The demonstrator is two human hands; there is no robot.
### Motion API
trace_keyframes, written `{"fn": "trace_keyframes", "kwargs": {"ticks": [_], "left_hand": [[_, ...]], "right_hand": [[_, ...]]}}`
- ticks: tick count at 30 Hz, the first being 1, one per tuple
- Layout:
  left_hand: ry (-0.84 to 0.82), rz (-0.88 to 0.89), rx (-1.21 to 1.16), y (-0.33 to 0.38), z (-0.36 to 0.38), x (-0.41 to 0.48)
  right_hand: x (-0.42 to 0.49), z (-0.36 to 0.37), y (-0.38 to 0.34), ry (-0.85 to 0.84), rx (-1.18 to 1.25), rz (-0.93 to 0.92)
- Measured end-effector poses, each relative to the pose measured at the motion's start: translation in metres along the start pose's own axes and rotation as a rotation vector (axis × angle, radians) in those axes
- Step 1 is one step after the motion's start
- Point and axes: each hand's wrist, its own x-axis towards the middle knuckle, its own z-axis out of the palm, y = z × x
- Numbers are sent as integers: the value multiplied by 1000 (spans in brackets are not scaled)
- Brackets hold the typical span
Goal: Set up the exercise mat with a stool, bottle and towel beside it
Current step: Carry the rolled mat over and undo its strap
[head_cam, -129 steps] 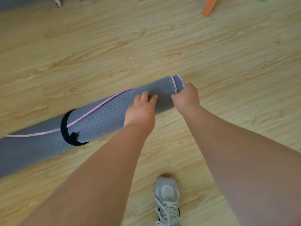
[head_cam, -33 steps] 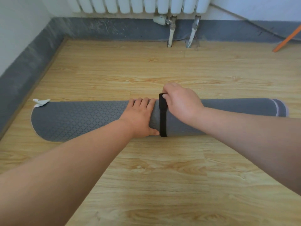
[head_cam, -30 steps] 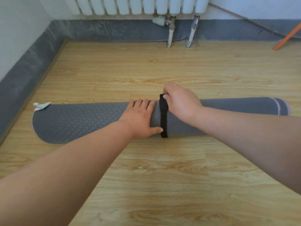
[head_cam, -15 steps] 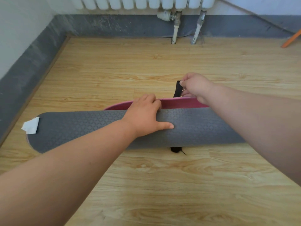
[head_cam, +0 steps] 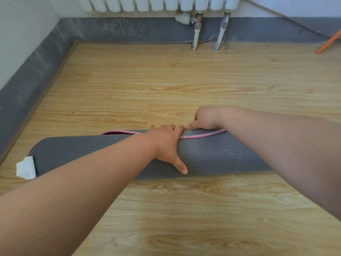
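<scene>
The rolled grey exercise mat [head_cam: 212, 156] with a pink-stitched edge lies crosswise on the wooden floor in front of me. My left hand [head_cam: 166, 145] lies flat on top of the roll with fingers spread, thumb pointing toward me. My right hand [head_cam: 204, 118] is at the far side of the roll, fingers curled at the mat's pink loose edge [head_cam: 203, 134]. The black strap is out of sight. A white tag [head_cam: 25, 168] sticks out at the roll's left end. No stool, bottle or towel shows.
A white radiator [head_cam: 156, 3] with two pipes [head_cam: 196, 34] runs along the far wall above a grey skirting [head_cam: 129, 30]. The grey skirting also lines the left wall. An orange stick [head_cam: 328, 42] leans at the far right. Wooden floor [head_cam: 166, 80] stretches beyond the mat.
The black strap came off the roll and is gone from view. My right hand dropped from holding the strap up to the mat's pink edge. The roll sits closer to me.
</scene>
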Motion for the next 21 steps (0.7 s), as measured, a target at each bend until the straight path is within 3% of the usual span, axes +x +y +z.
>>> {"fn": "trace_keyframes", "kwargs": {"ticks": [5, 13, 17, 21], "left_hand": [[134, 19, 40, 9, 8, -11], [369, 34, 193, 22, 12, -18], [420, 36, 218, 20, 3, -10], [456, 20, 251, 9, -8, 0]], "right_hand": [[-2, -3, 9, -77, 59, 108], [-20, -3, 6, 72, -107, 61], [-14, -14, 20, 227, 251, 95], [-11, -34, 28, 594, 650, 123]]}}
